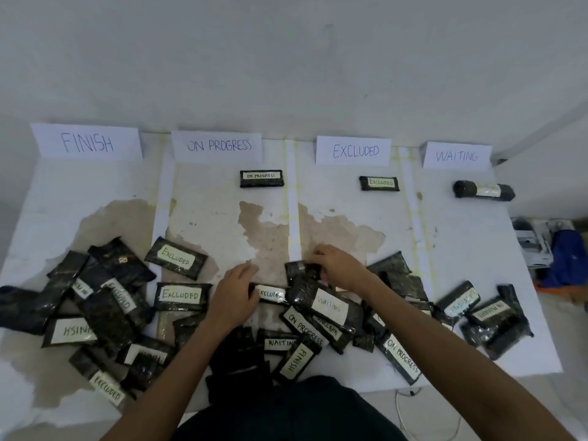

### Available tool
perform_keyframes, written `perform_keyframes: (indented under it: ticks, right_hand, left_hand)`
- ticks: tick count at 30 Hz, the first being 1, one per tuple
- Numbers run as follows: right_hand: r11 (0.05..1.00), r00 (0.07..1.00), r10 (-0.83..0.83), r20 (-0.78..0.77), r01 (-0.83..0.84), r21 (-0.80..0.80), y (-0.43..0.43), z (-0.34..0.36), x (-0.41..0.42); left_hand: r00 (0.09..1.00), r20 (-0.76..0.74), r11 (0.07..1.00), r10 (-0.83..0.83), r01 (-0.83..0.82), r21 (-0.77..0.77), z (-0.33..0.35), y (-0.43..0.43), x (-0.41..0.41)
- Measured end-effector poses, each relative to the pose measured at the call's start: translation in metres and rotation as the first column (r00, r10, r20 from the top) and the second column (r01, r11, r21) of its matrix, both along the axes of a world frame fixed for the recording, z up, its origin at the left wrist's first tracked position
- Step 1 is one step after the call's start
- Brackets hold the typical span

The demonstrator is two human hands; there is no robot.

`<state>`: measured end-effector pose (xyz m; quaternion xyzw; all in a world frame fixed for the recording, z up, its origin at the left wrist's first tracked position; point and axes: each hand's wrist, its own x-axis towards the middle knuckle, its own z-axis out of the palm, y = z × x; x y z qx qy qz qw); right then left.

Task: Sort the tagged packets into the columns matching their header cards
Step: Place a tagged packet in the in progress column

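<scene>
Counter: white (471, 237), blotched with brown stains, divided by pale strips into four columns.
Unsorted heap: black packets (105, 316) with white tags sprawl overlapping along the near edge, from the left corner to the right side; tags read FINISH, WAITING, ON PROGRESS and EXCLUDED, several upside down.
Left hand: left hand (234, 296) lies at the middle of the heap, its fingers curled on the left end of the centre packet (270, 294) tagged EXCLUDED, which lies flat on the counter.
Right hand: right hand (337, 267) is just beyond, its fingers clenched over the dark packet (297, 270), whose tag is not readable; this one rests on the heap's far edge, at the strip between the second and third columns.
Sorted so far: ON PROGRESS packet (261, 178), far EXCLUDED packet (379, 183) and a rolled packet (483, 190) each lie near the header of their own column.
Header cards: FINISH card (87, 142), ON PROGRESS card (219, 146), EXCLUDED card (354, 151), WAITING card (456, 155), standing along the far edge.
Backdrop: plain pale wall (286, 58).
</scene>
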<state>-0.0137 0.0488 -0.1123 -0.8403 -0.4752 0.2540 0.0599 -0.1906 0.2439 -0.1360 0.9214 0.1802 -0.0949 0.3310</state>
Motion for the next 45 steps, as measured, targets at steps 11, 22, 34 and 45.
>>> perform_keyframes:
  ticks: [11,22,34,45]
  right_hand:
    - [0.989,0.99,0.131,0.059,-0.126,-0.083,0.003,-0.01,-0.011]
    - [0.845,0.779,-0.476,-0.409,0.534,0.034,-0.005,0.003,-0.001]
    - [0.706,0.522,-0.469,-0.713,0.706,0.053,0.027,0.018,-0.037]
    - [0.867,0.656,-0.271,-0.704,0.484,0.118,0.085,0.033,-0.066]
  left_hand:
    - [1.0,-0.011,0.996,-0.016,0.015,-0.085,0.014,0.001,0.004]
    - [0.999,0.042,0.989,-0.014,0.02,-0.147,0.025,-0.012,0.019]
    - [0.969,-0.03,0.874,0.245,-0.234,-0.427,0.045,-0.037,0.043]
    - [0.971,0.039,0.961,0.235,-0.226,-0.158,0.059,0.016,0.029]
